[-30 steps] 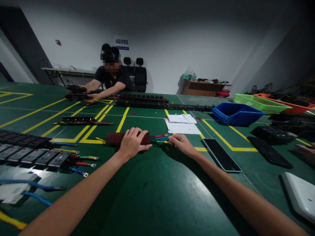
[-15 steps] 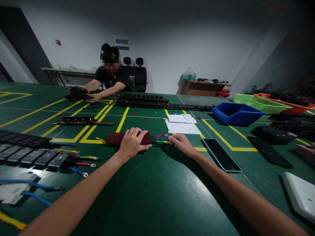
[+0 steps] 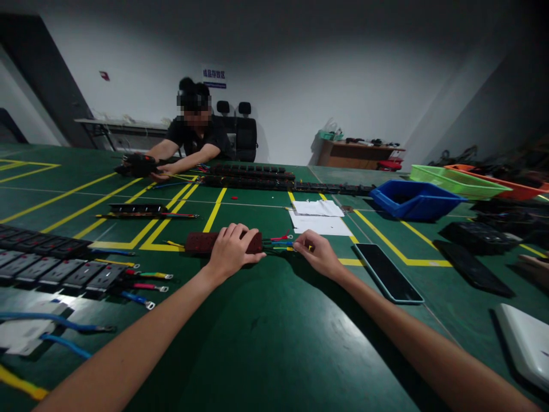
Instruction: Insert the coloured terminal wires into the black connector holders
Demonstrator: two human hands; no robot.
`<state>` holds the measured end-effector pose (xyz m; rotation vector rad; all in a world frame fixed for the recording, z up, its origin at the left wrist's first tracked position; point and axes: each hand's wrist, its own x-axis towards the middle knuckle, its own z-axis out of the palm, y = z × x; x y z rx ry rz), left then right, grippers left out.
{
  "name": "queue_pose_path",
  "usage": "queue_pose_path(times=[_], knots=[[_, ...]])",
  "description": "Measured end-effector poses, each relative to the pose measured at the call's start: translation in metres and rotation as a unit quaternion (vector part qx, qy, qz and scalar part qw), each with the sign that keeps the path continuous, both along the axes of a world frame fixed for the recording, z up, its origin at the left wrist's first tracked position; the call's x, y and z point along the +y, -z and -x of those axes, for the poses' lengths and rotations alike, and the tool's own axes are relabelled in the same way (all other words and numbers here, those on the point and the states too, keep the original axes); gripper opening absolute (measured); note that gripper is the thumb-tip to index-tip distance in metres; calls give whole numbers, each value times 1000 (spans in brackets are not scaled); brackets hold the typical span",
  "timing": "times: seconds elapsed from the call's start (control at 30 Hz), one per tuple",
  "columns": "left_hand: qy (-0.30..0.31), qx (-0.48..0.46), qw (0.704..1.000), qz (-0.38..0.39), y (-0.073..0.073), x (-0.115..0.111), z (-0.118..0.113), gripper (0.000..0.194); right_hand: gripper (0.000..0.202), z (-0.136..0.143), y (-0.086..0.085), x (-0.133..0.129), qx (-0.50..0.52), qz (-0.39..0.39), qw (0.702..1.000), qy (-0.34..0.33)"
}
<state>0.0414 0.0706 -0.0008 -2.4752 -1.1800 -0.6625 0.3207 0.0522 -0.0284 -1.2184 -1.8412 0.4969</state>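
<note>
A dark red socket strip (image 3: 199, 243) lies on the green table, with my left hand (image 3: 231, 250) wrapped over its right part. From its right end run several coloured wires (image 3: 277, 244) with ring terminals, and one yellow-green wire (image 3: 174, 244) sticks out at its left end. The fingers of my right hand (image 3: 312, 250) are pinched together at the ends of the blue and yellow-green wires. A red wire's ring terminal lies free just above the fingertips.
White papers (image 3: 321, 217), a phone (image 3: 388, 273) and a blue bin (image 3: 416, 200) are at right. Black and grey socket strips (image 3: 64, 274) with wires lie at left. Across the table a person (image 3: 195, 134) holds a dark tool (image 3: 139, 164).
My right hand's fingers have shifted slightly at the wire ends; my left hand stays on the strip. Across the table, the person's dark tool has turned a little.
</note>
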Motion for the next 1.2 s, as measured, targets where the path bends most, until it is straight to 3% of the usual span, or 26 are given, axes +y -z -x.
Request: queue_pose_path(times=[0.27, 0.43, 0.63, 1.0, 1.2], knots=[[27, 8, 1000, 4, 0, 1, 2, 59, 40, 0, 0, 2, 73, 110, 991, -9], [45, 26, 999, 6, 0, 1, 1, 62, 35, -1, 2, 3, 35, 73, 997, -19], [56, 21, 998, 12, 3, 3, -1, 63, 26, 0, 2, 2, -44, -38, 998, 1], [17, -10, 1000, 4, 1, 0, 3, 60, 34, 0, 3, 2, 34, 61, 998, -10], [20, -10, 1000, 11, 1, 0, 3, 60, 24, 2, 7, 2, -31, -35, 999, 23]])
